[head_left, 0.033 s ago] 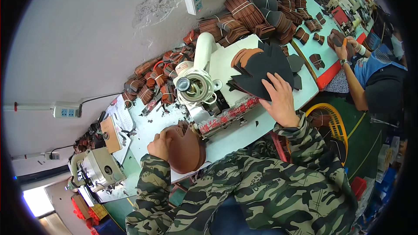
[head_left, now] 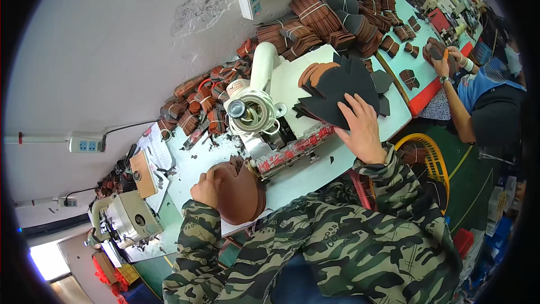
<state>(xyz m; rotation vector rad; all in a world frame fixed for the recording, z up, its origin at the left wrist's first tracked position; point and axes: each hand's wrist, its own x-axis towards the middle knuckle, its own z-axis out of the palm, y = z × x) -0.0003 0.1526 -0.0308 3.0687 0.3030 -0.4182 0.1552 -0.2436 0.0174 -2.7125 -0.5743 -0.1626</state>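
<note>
My left hand (head_left: 205, 190) is closed at the left edge of a stack of brown leather pieces (head_left: 241, 191), its fingers curled over the rim. The stack lies at the table's front edge. My right hand (head_left: 361, 129) rests with fingers spread on a pile of dark, notched leather pieces (head_left: 346, 90); the thumb is near the lower edge. Several tan pieces (head_left: 320, 72) show at that pile's far side. Between my hands stands a white machine (head_left: 264, 67) with a round head and coiled hose, its base edge marked in red.
Tied brown leather bundles (head_left: 315, 14) line the wall behind the machine. A second machine (head_left: 126, 219) stands at the left, near papers (head_left: 154, 149). To the right are a yellow basket (head_left: 433, 157) and a co-worker's hand (head_left: 441, 66) holding leather pieces. Dark scraps dot the white table (head_left: 194, 163).
</note>
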